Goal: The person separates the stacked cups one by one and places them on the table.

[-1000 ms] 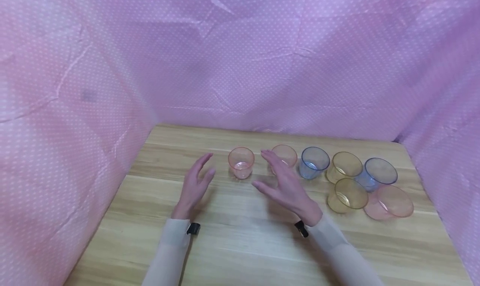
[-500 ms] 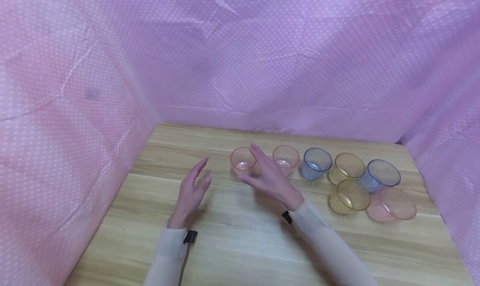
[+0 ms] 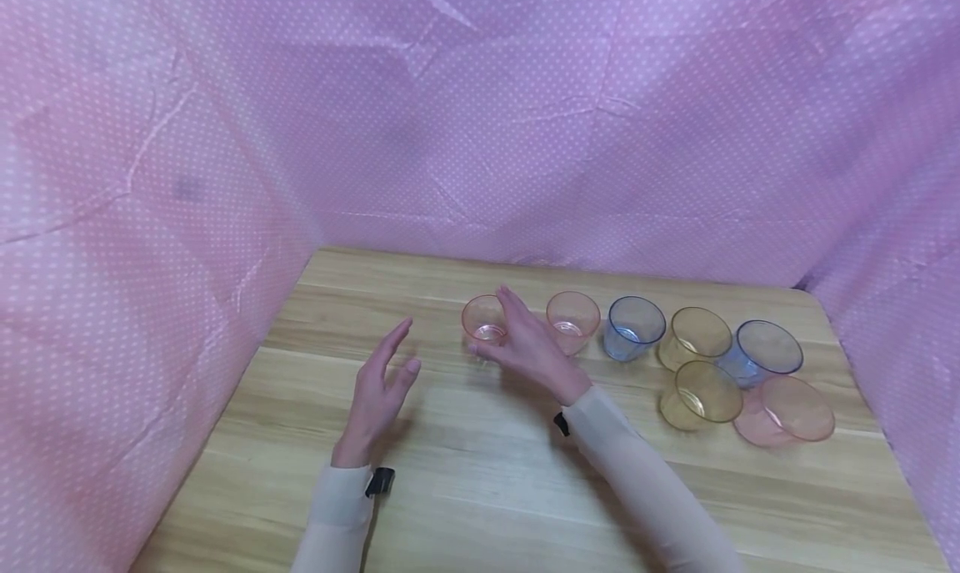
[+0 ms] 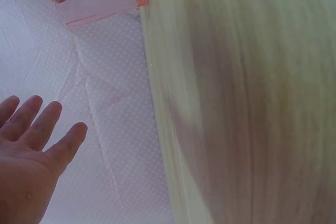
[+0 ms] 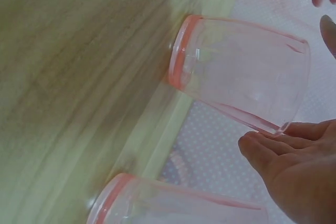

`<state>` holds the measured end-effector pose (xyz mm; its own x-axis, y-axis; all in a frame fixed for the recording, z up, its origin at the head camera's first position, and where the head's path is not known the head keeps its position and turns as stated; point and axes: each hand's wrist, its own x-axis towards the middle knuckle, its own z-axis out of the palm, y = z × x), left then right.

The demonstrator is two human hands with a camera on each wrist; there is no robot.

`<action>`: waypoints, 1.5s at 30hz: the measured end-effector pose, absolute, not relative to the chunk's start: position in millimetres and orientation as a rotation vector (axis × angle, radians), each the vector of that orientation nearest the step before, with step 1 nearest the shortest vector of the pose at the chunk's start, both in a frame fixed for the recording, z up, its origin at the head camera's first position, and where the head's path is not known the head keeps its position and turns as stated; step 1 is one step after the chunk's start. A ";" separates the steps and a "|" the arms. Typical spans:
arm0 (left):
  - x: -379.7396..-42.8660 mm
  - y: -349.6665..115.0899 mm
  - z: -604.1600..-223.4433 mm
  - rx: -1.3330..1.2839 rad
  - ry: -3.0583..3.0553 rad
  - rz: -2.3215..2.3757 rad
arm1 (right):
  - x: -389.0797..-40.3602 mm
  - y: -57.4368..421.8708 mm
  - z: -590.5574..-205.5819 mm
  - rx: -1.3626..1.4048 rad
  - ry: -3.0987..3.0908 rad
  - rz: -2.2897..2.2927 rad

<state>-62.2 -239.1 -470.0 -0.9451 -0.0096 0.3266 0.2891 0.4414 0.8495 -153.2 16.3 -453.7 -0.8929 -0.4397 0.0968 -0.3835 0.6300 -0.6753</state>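
Note:
A clear pink cup (image 3: 480,319) stands upright on the wooden table, leftmost in the row. My right hand (image 3: 528,344) is at its right side, thumb toward the near side and fingers toward the far side. In the right wrist view, the fingers of my right hand (image 5: 304,156) lie at the rim of the pink cup (image 5: 241,72), and I cannot tell how firmly they touch. To the left of that cup, my left hand (image 3: 378,398) hovers with fingers spread and thumb apart, holding nothing. The left wrist view shows this left hand (image 4: 31,156) apart from the cup.
A second pink cup (image 3: 573,314) stands just right of my right hand. Farther right are a blue cup (image 3: 633,327), two yellow cups, another blue cup (image 3: 768,348) and a larger pink cup (image 3: 795,410). Pink dotted cloth (image 3: 450,139) hangs behind the table (image 3: 465,506).
My right hand has moved left from in front of the second pink cup to the leftmost one. My left hand has drawn back slightly toward the lower left. The cups stay put.

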 end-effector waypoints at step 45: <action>-68.9 -220.2 -471.1 -0.329 -2.420 -1.555 | -110.2 76.4 -421.7 -0.775 2.898 -1.332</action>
<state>-68.9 -220.2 -471.1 -0.9442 0.0561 0.3246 0.3186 0.4064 0.8564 -110.2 76.4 -421.7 -0.8793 -0.3579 0.3143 -0.4715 0.5613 -0.6802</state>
